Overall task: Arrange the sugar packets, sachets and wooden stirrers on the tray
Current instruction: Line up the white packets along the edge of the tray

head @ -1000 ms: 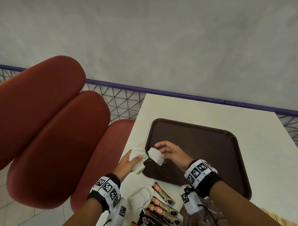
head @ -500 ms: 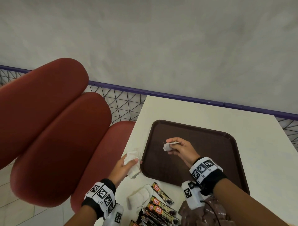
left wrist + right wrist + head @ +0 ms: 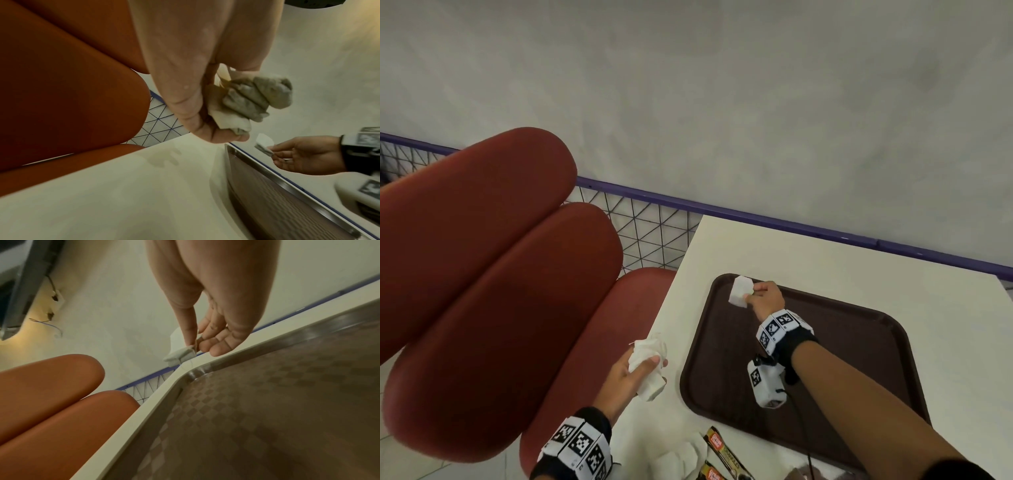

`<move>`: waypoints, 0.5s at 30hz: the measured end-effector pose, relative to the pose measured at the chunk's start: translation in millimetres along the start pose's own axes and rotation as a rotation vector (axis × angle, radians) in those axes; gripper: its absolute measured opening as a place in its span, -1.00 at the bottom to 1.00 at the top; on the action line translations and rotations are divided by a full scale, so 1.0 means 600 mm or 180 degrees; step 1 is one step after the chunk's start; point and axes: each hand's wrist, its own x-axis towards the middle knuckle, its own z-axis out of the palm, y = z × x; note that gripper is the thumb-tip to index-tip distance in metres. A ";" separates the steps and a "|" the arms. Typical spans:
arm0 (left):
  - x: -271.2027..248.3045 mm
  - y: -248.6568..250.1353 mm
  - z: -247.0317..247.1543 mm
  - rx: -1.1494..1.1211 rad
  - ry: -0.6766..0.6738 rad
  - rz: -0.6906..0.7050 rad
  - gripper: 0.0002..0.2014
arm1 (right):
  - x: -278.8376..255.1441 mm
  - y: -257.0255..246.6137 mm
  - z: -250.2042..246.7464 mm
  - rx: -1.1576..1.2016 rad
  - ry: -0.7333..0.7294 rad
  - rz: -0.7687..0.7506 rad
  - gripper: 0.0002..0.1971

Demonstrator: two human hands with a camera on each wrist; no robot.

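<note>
My right hand (image 3: 758, 294) pinches one white sachet (image 3: 739, 291) between thumb and fingers above the far left corner of the dark brown tray (image 3: 859, 363); the right wrist view shows that sachet (image 3: 180, 354) hanging just over the tray's corner (image 3: 267, 402). My left hand (image 3: 640, 370) grips a bunch of white sachets (image 3: 649, 366) over the table's left edge, beside the tray; in the left wrist view the bunch (image 3: 246, 104) fills the fist. More white sachets (image 3: 681, 460) and brown stick packets (image 3: 722, 455) lie near the table's front.
The white table (image 3: 825, 260) reaches to a purple rail (image 3: 756, 219) with wire mesh below and a grey wall behind. Red padded seats (image 3: 500, 274) stand close on the left.
My right hand has carried the single sachet from the tray's near left part to its far left corner. My left hand with its bunch has drawn back toward the table's left edge.
</note>
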 end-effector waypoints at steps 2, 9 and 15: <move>0.010 -0.002 -0.001 -0.0020 0.0024 0.0023 -0.56 | 0.022 -0.005 0.016 -0.0038 0.0069 0.0080 -0.77; 0.039 -0.013 -0.014 -0.0126 0.0194 0.0124 -0.54 | 0.070 -0.004 0.057 -0.0423 0.0129 0.0216 -0.80; 0.055 -0.021 -0.022 -0.0008 0.0279 0.0155 -0.58 | 0.082 0.003 0.081 -0.0627 0.0161 0.0117 -0.80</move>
